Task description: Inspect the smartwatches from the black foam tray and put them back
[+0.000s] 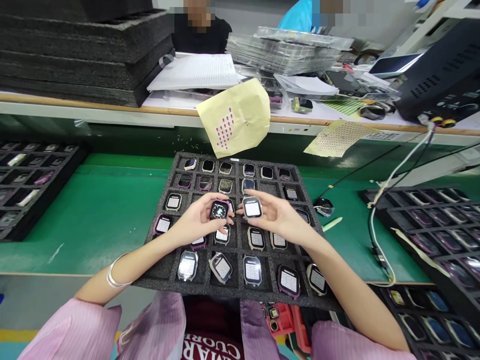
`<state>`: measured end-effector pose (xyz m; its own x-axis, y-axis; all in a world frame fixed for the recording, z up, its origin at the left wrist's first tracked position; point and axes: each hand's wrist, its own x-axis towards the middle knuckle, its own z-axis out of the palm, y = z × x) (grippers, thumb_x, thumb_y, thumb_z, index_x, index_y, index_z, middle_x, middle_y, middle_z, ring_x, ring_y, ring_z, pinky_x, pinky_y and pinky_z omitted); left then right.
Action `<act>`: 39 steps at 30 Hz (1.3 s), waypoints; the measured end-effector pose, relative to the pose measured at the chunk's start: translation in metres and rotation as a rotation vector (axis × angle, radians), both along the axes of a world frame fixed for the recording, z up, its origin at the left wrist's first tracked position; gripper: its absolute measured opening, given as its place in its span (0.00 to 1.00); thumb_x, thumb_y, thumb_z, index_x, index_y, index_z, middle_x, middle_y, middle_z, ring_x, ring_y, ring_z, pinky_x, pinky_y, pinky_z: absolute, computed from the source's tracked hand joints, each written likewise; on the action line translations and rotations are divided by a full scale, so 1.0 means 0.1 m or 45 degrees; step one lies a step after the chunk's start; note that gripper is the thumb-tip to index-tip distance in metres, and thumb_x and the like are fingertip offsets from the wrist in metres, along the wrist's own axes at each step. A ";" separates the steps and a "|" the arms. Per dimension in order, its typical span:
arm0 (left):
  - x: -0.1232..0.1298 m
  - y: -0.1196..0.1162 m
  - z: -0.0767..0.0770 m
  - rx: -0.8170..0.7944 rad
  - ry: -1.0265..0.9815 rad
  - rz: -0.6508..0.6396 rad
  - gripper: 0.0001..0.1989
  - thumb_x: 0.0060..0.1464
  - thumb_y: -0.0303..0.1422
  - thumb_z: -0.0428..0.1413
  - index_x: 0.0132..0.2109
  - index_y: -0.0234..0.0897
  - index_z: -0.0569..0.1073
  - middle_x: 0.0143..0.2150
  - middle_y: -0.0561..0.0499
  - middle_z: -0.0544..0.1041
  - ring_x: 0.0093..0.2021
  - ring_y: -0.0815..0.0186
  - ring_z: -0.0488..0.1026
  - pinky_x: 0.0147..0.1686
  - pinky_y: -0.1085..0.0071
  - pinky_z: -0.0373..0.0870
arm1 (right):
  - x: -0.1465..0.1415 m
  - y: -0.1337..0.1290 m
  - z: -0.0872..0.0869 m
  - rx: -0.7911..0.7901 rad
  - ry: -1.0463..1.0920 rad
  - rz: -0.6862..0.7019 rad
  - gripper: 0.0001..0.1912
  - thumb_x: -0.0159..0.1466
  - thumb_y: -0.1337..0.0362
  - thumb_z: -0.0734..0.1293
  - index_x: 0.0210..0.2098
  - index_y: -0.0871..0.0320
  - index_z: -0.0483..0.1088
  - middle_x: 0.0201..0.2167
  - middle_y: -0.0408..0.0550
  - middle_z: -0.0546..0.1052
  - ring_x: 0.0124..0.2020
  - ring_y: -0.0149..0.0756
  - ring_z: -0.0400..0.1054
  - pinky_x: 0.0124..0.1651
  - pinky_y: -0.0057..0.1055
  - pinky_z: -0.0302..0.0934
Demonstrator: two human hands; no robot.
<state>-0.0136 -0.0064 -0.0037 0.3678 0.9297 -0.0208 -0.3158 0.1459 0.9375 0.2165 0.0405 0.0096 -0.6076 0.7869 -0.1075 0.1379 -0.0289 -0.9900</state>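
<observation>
My left hand (204, 215) is closed on a purple-rimmed smartwatch (219, 210) whose dark screen shows a dial-like pattern. In my right hand (279, 212), fingers and thumb grip a silver smartwatch (252, 207) with a white list on its lit screen. Both are held above a black foam tray (240, 290) divided into square compartments. Strapless watch bodies fill many of them. In the near rows most screens are lit with white lists, like the purple watch (288, 281) and the tilted silver watch (221, 267). Far-row screens look dark. My hands cover part of the middle rows.
Foam trays of watches flank the green bench, a left tray (37, 185) and a right tray (442, 225). A white cable (373, 220) hangs at right near a light-green stick (332, 223). Yellow paper (240, 117) hangs off the shelf; stacked black foam (75, 55) stands above. A person (200, 35) sits opposite.
</observation>
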 end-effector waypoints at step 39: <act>-0.06 0.03 -0.09 0.151 0.542 0.167 0.17 0.51 0.29 0.57 0.49 0.38 0.66 0.36 0.54 0.67 0.22 0.75 0.64 0.17 0.80 0.65 | -0.29 0.08 0.32 -0.164 0.391 -0.190 0.11 0.60 0.60 0.72 0.38 0.59 0.69 0.41 0.53 0.79 0.44 0.44 0.74 0.52 0.44 0.66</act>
